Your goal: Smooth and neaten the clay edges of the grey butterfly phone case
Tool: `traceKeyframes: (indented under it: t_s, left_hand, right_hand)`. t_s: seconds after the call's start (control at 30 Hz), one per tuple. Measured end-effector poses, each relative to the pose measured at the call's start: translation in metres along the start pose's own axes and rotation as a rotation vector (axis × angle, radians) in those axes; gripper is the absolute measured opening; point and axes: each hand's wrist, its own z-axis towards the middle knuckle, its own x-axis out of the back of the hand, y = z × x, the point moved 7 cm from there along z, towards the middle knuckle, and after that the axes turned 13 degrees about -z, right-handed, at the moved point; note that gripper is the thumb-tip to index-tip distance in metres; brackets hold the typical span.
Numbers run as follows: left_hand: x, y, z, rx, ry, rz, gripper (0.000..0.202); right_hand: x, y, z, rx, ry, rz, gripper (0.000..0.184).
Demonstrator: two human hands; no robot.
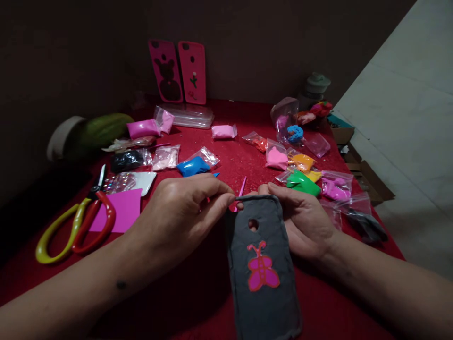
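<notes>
A grey clay-covered phone case [264, 307] is held up in front of me, with a pink and red butterfly [262, 271] on its face and cut-outs near its top. My left hand [191, 203] pinches at the case's upper left corner, fingertips closed by the small camera opening. Behind and along the upper right edge, my right hand [300, 215] grips the case, its fingers partly hidden by it. Just beyond the top edge lies a thin pink stick-like tool [243, 185] on the red cloth.
Scissors [79, 226] with yellow and red handles lie left, over a pink paper square [127, 208]. Clay packets, including a blue one [194, 165] and a green one [302, 183], are spread on the red cloth [233, 163]. Two decorated pink cases [193, 71] lean at the back.
</notes>
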Motion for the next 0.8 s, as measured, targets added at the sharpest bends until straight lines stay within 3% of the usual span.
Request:
traceKeyframes:
  t_s: [0.1,0.37,0.8]
  left_hand:
    - [-0.001,0.000,0.001,0.030,-0.012,-0.052,0.013]
    - [-0.004,0.004,0.000,-0.072,-0.001,-0.011,0.016]
    - [-0.010,0.008,-0.001,-0.095,-0.027,-0.045,0.016]
  right_hand:
    - [-0.001,0.000,0.000,0.011,-0.023,-0.024,0.021]
    - [-0.004,0.001,0.001,0.001,-0.028,0.006,0.020]
    - [-0.007,0.005,0.000,-0.006,-0.060,0.019,0.020]
